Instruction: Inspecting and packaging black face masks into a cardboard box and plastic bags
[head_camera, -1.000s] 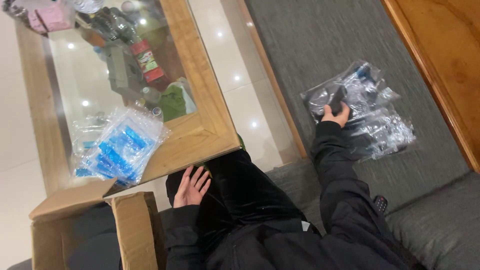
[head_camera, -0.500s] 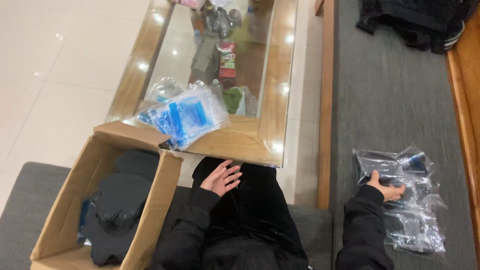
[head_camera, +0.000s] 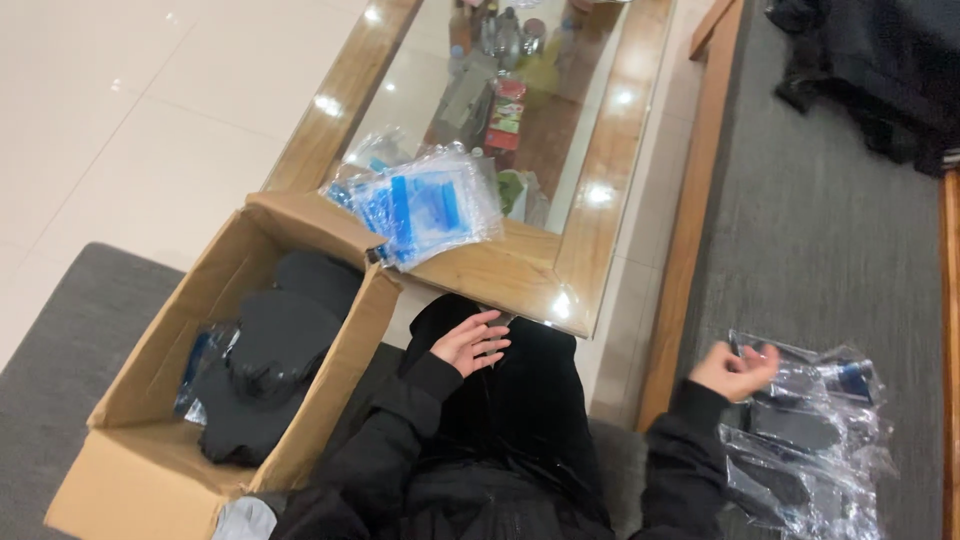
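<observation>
My left hand rests palm-up on my black-clad lap, fingers loosely curled and holding nothing. My right hand hovers at the near edge of a pile of clear plastic bags with dark items inside, lying on the grey couch at my right; its fingers are curled and nothing shows in them. An open cardboard box stands at my left, with black fabric pieces inside. A stack of clear bags with blue printing lies on the near corner of the glass-topped wooden table.
Bottles and packets show on and under the glass top. Dark clothing lies on the far part of the grey couch. Pale tiled floor is at the left. A wooden couch edge runs beside the table.
The view has swung left, bringing the cardboard box into sight. My right hand has lifted off the bag pile and let go of the dark item. The left hand stays on my lap.
</observation>
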